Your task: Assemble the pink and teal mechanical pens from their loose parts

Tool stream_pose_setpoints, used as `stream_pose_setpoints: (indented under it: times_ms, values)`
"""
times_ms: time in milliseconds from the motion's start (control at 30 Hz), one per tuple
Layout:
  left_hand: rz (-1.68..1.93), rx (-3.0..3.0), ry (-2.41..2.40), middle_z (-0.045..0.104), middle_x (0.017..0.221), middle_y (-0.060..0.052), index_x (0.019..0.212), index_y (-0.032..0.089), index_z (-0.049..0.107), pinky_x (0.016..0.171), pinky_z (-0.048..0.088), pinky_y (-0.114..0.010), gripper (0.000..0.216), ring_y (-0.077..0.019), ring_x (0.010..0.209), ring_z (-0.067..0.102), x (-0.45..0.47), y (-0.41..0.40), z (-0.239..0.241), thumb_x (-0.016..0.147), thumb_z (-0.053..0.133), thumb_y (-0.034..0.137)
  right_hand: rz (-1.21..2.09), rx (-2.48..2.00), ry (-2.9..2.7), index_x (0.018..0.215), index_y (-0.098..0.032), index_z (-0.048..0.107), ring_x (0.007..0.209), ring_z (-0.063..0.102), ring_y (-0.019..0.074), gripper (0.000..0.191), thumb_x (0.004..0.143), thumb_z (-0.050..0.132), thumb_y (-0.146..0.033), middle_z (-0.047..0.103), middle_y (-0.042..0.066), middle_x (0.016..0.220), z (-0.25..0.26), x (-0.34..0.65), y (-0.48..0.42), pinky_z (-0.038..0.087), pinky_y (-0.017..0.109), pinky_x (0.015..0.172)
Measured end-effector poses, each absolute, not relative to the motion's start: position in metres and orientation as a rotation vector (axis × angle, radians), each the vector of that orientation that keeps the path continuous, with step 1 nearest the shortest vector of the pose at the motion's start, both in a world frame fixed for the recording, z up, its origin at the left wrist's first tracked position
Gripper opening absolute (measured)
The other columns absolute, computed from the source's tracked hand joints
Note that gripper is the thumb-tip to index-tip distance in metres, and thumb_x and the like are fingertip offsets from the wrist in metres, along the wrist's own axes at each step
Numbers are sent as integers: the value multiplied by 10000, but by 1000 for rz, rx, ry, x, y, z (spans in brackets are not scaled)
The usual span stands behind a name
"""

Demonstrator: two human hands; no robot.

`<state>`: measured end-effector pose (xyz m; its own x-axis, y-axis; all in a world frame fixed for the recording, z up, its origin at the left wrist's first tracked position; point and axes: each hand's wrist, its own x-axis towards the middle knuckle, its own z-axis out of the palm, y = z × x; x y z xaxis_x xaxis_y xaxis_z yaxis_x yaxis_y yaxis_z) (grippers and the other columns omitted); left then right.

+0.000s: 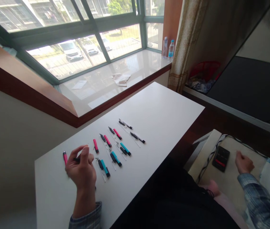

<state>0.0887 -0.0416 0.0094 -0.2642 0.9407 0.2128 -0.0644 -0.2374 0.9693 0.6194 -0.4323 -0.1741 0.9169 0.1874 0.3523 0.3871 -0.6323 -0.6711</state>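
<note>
Over the left part of the white table [170, 108], my left hand [83, 165] is closed, its fingers pinched around a small black pen part [77, 160], mostly hidden. A red pen barrel [65, 157] lies partly behind that hand. To its right are rows of pen parts: a red barrel [95, 146], teal barrels [105, 168], black grips [100, 164], thin white refills [103, 175] and white barrels [126, 125]. Away at the right, my right hand [244, 163] is curled closed near a phone [221, 159]; anything inside its fingers is hidden.
The phone lies on a pale surface [204, 156] with a dark cable [205, 165]. A bare limb with a dark cord [210, 192] shows below. Behind the table, a window sill [96, 90] holds a cloth [121, 79] and two bottles [171, 51]. A curtain [187, 44] hangs nearby.
</note>
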Motion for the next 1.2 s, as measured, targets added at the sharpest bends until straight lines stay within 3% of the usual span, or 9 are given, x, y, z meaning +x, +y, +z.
stream_pose_setpoints:
  times_ms: [33,100,233,400,500,700,933,1100,1200]
  values:
    - [1622,1157,1198,611,664,46,873,141,688,469,274,-220,309,-24,446,339,85,-40,9,712,869,332,-369,-2263,-358,471,-347,316,496,420,287,506,861,505,-609,283,-10,465,-170,623,-418,363,483,559]
    - [1626,1139,1184,603,644,50,866,139,693,462,265,-215,317,-22,440,331,77,-37,8,696,882,330,-440,-2209,-260,550,-324,408,566,459,288,431,861,525,-598,406,22,523,-157,620,-374,378,464,594]
    - [1601,1166,1164,596,643,49,872,142,709,459,245,-203,299,-19,452,312,65,-37,5,714,877,332,-360,-1929,-590,777,-199,581,645,539,201,394,944,518,-551,583,32,696,-97,557,-257,450,352,650]
    - [1456,1288,1156,422,528,82,896,150,736,456,212,-200,251,-39,463,275,60,-46,2,795,822,363,88,-1303,-1358,847,-203,639,736,623,176,222,971,656,-387,657,25,785,10,391,-151,521,314,712]
    - [1451,1298,1168,361,515,84,886,156,732,448,177,-207,259,-50,465,257,55,-46,0,827,793,400,327,-934,-1744,985,-212,682,840,672,171,91,967,693,-301,720,38,925,43,304,-109,557,306,793]
    - [1507,1234,1234,364,514,85,803,175,678,445,203,-204,284,-62,469,268,38,-45,-4,815,789,436,520,-716,-1998,1141,-225,691,846,691,169,207,938,729,-236,743,48,1030,25,217,-36,568,300,767]
    - [1394,1260,1289,446,534,61,791,164,718,461,246,-207,297,-66,477,321,45,-51,-4,822,771,455,603,-813,-1763,956,-210,694,735,688,155,101,976,677,-308,736,17,833,-14,207,-31,544,274,704]
    - [1308,1376,1381,612,663,-1,899,152,789,550,365,-222,362,-108,586,472,51,-51,0,848,735,506,571,-868,-1744,918,-211,676,739,683,154,112,990,637,-288,729,18,833,-17,209,-32,544,269,704]
    - [1216,1534,1488,629,693,-15,1011,160,815,591,391,-240,431,-133,630,504,36,-47,8,886,677,549,536,-897,-1779,1019,-216,689,752,679,162,87,990,618,-258,731,28,875,-16,214,-27,550,286,719]
